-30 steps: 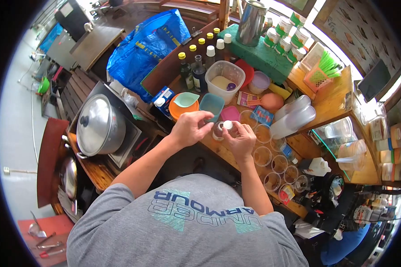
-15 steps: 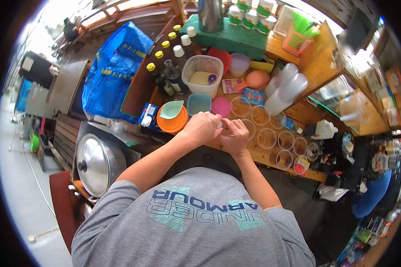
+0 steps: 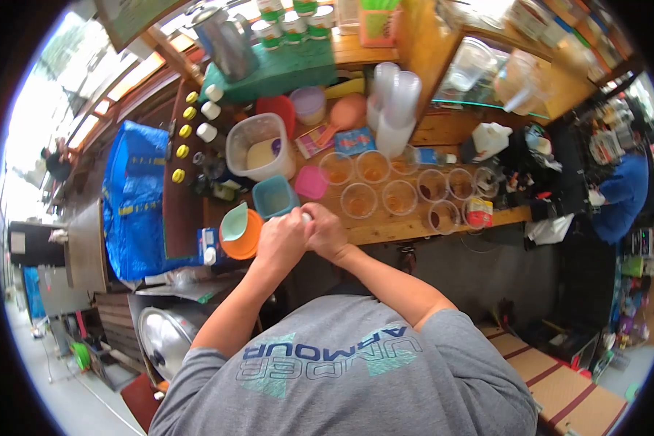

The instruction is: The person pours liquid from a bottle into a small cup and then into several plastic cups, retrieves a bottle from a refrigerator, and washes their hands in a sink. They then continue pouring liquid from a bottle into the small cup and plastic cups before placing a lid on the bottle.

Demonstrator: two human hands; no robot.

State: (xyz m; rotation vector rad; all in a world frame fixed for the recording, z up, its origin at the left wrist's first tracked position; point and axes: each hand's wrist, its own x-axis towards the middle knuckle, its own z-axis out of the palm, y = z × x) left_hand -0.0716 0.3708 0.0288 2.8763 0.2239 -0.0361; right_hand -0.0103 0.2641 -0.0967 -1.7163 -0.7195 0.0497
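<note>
My left hand [image 3: 283, 238] and my right hand [image 3: 327, 231] are pressed together above the front edge of the wooden counter. Both are closed around a small white object [image 3: 307, 216], mostly covered by the fingers, so its kind does not show. Just left of my hands is an orange lid [image 3: 244, 240] bearing a mint-green cup with a spout [image 3: 235, 220]. Behind them are a blue-green square container [image 3: 272, 196] and a pink square container [image 3: 311, 182]. To the right, several clear plastic cups [image 3: 358, 200] stand on the counter, some with brown or amber contents at the bottom.
A clear tub with pale contents [image 3: 245, 131], several bottles [image 3: 207, 132] and a blue bag [image 3: 134, 203] lie left. Stacked clear cups [image 3: 396, 116] rise behind the cups. A large lidded pot [image 3: 163, 338] is at my lower left. A person in blue [image 3: 625, 192] is far right.
My view has swung to the right, so the counter and its things appear further left. My hands stay together around the small white object, the right one now more closed over it.
</note>
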